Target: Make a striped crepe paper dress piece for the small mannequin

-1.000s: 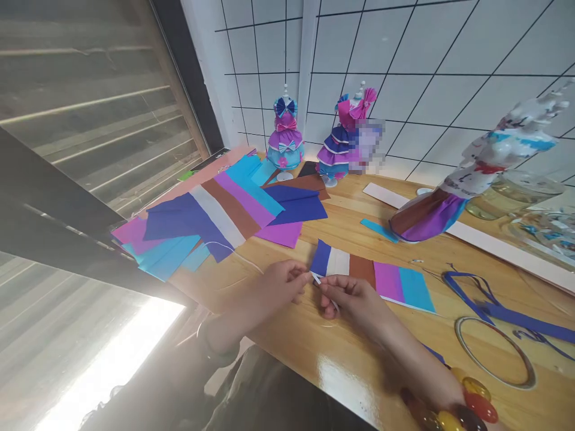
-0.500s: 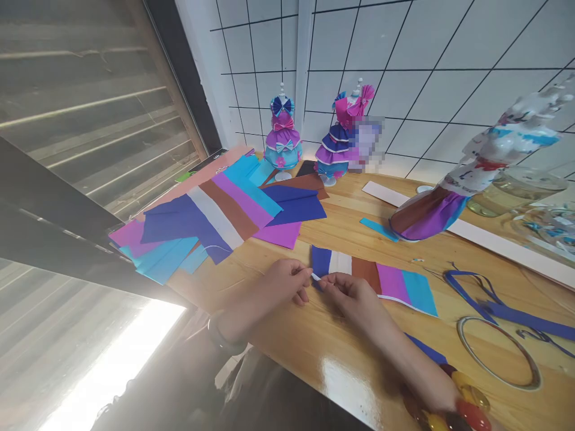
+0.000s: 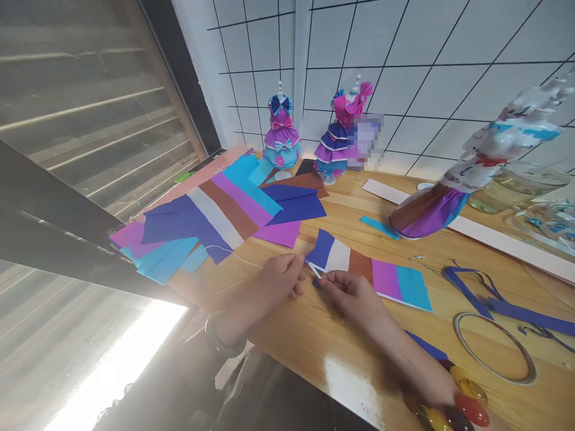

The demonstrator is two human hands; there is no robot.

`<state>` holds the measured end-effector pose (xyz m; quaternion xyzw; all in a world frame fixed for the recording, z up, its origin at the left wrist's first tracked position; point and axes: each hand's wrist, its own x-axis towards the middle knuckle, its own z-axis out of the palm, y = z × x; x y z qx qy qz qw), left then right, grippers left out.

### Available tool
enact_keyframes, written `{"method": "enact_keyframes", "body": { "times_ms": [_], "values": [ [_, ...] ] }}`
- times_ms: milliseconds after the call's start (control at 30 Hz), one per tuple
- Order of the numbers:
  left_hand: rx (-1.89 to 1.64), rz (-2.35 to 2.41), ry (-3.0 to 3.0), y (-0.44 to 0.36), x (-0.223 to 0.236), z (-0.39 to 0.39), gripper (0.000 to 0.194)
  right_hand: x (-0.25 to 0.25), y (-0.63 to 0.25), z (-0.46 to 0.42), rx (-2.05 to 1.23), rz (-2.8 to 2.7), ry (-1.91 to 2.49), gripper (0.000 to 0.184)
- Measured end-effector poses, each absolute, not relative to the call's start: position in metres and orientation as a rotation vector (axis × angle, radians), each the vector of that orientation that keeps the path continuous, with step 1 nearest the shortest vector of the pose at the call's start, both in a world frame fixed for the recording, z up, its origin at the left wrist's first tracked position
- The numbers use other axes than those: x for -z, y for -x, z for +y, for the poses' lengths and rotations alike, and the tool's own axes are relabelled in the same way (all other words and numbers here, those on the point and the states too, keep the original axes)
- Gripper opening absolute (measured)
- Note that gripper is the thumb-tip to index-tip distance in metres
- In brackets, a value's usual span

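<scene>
A striped cloth strip (image 3: 384,279), in dark blue, white, brown, purple and light blue, lies on the table with its dark blue end raised. My left hand (image 3: 287,272) pinches the corner of that end. Just to its right, my right hand (image 3: 350,291) is closed on a narrow white trim (image 3: 315,270) along the strip's near edge. Between my fingers the trim stands a little apart from the cloth, leaving a thin V-shaped gap. Fingertips hide exactly where each hand grips. A larger striped cloth (image 3: 233,209) lies on a pile to the left.
Two small dress forms in ruffled dresses (image 3: 281,140) (image 3: 335,146) stand by the tiled wall. A partly dressed form (image 3: 431,209) leans at right. Dark blue ribbon (image 3: 521,314) and a metal ring (image 3: 458,341) lie right of my hands. A long pale board (image 3: 507,245) crosses behind.
The dark blue end has lifted and tilted away from the table. The gap between trim and cloth has opened, with both hands still pinching.
</scene>
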<state>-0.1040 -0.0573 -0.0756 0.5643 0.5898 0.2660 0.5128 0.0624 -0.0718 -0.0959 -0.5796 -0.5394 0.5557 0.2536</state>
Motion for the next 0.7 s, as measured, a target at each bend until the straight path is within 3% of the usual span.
{"method": "enact_keyframes", "body": {
  "times_ms": [367, 700],
  "values": [
    [-0.73, 1.281, -1.134, 0.108, 0.102, -0.045, 0.024, 0.093, -0.072, -0.075, -1.533, -1.421, 1.613, 0.034],
    [-0.68, 1.667, -1.989, 0.117, 0.098, -0.045, 0.027, 0.069, -0.161, -0.108, -1.501, -1.315, 1.894, 0.038]
  ]
}}
